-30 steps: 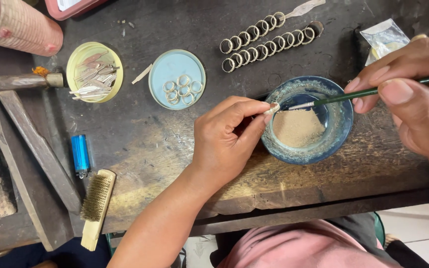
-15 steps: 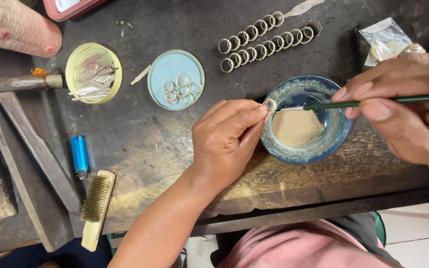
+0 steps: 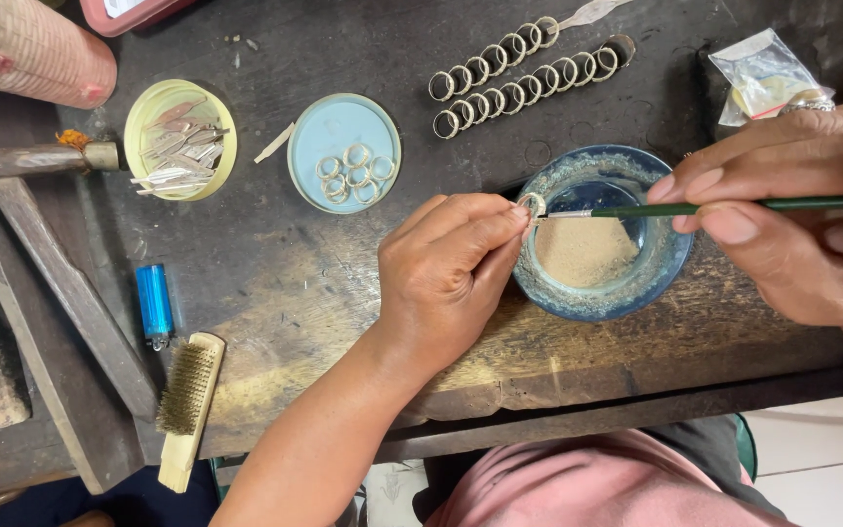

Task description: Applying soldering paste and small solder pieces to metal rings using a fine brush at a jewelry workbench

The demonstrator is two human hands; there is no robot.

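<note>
left hand [image 3: 451, 268] pinched a small metal ring [image 3: 533, 204] at its edge; light, stiff, easily dropped. right hand [image 3: 792, 220], grip closed on a thin green brush [image 3: 714, 207], dabbed it over the blue bowl [image 3: 670, 268].

Two lids [image 3: 180, 140] — one bowl [image 3: 605, 303]

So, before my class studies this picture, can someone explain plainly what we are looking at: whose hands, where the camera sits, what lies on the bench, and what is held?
The camera sits on the person's head, looking down at a dark wooden workbench. The left hand pinches a small ring at the rim of a blue bowl of pale paste. The right hand holds a green brush, its tip at the ring. Nearby: a blue lid with rings, a yellow lid of metal strips, two rows of rings, a lighter, a wire brush.
</note>
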